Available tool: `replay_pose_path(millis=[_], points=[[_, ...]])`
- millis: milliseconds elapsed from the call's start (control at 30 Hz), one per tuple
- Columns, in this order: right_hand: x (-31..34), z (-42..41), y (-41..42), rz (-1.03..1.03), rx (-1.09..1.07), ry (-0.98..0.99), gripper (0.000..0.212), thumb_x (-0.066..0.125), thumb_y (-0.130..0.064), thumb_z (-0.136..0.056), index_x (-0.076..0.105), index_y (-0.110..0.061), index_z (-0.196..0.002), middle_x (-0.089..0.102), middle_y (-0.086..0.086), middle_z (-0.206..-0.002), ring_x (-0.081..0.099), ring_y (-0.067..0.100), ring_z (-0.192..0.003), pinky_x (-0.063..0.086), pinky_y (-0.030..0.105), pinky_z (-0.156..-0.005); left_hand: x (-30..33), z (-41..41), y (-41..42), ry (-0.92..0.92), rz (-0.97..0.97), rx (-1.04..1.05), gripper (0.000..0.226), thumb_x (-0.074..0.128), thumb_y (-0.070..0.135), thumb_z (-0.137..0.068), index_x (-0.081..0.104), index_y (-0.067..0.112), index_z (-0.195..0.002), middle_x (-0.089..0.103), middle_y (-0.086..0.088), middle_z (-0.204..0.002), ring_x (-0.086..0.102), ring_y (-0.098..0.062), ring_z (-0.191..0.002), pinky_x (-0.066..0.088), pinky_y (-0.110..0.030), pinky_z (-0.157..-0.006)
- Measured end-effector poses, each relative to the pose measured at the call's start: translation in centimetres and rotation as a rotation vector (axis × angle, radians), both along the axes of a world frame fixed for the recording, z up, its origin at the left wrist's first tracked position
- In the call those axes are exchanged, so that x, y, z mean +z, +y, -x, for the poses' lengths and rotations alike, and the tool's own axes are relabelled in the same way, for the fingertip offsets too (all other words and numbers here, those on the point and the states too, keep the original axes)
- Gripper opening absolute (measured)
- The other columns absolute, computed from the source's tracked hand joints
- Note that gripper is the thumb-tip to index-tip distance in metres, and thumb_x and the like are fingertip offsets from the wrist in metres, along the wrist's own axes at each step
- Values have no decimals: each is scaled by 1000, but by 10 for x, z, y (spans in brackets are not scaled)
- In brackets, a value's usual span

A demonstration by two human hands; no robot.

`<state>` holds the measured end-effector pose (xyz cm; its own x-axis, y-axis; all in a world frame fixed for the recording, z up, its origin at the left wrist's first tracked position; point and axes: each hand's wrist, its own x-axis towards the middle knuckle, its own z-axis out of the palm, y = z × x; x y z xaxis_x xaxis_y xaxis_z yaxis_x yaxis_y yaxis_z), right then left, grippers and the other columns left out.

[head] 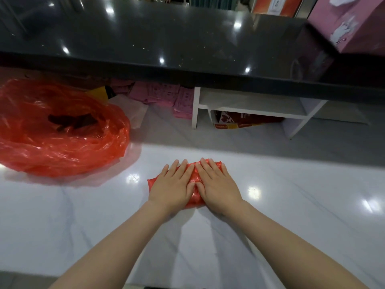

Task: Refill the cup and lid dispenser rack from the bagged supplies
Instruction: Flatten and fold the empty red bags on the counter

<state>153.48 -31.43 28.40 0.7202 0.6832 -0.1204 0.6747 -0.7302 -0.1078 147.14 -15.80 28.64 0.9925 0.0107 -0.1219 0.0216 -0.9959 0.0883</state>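
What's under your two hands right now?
A small folded red plastic bag flat on the white floor, pressed by the left hand and right hand. Anything inside it is hidden.

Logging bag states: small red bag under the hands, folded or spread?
Folded. The small red bag is a compact wad, pressed flat on the white floor by left hand and right hand.

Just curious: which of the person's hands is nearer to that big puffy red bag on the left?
Left. The left hand presses the small folded red bag on the side toward the big red bag; the right hand lies beyond it.
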Motion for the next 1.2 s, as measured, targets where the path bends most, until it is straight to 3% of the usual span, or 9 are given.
replay_pose_path(millis=[300,433,600,700,833,967,1133,1200], points=[[3,8,-1,-14,-15,7,59,16,-47,-100,6,-23,-154,2,-3,-162,-6,16,-148,-5,40,-117,3,6,-5,42,27,-7,64,12,46,-99,-1,13,-152,-4,-6,-161,-3,-19,-148,-6,-33,-117],[2,19,-13,-27,-18,33,60,14,-48,-100,-1,-26,-153,-7,-6,-162,-14,12,-146,-9,38,-116,2,15,-7,84,101,-28,66,15,47,-99,-3,14,-152,-8,-5,-161,-7,-17,-148,-6,-32,-119],[15,19,-6,12,-52,78,59,19,-48,-101,6,-26,-154,-1,-7,-162,-10,13,-147,-4,52,-117,17,10,-1,150,238,-11,67,23,46,-100,-1,12,-153,-6,-6,-161,-2,-16,-148,-1,-32,-118],[26,18,-5,7,-49,67,59,29,-47,-99,16,-25,-152,7,-5,-162,-5,17,-148,-6,57,-114,27,17,3,4,341,23,69,31,44,-100,0,12,-153,-5,-5,-161,-2,-14,-148,-2,-29,-117],[49,13,5,-113,-68,46,57,40,-47,-96,28,-28,-148,17,-7,-159,2,17,-148,-7,56,-114,48,26,21,-250,333,43,65,32,40,-101,2,15,-153,-3,0,-161,-2,-8,-147,-7,-22,-113],[69,11,32,-202,-43,3,52,43,-41,-97,35,-26,-146,26,-7,-157,5,13,-148,-6,51,-116,60,44,57,-313,321,108,64,34,37,-101,1,17,-152,-5,3,-160,-6,-3,-144,-10,-18,-112],[85,13,79,-261,29,34,43,45,-35,-98,44,-26,-140,30,-6,-155,9,15,-147,-4,49,-117,68,70,112,-326,304,227,63,34,33,-101,2,17,-153,-5,5,-159,-6,-10,-147,-9,-23,-114],[88,15,101,-279,42,50,40,46,-34,-98,48,-26,-137,33,-5,-153,12,15,-147,-1,48,-117,70,81,134,-345,294,274,62,35,33,-101,3,18,-153,-3,5,-160,-9,-4,-144,-8,-21,-113]])
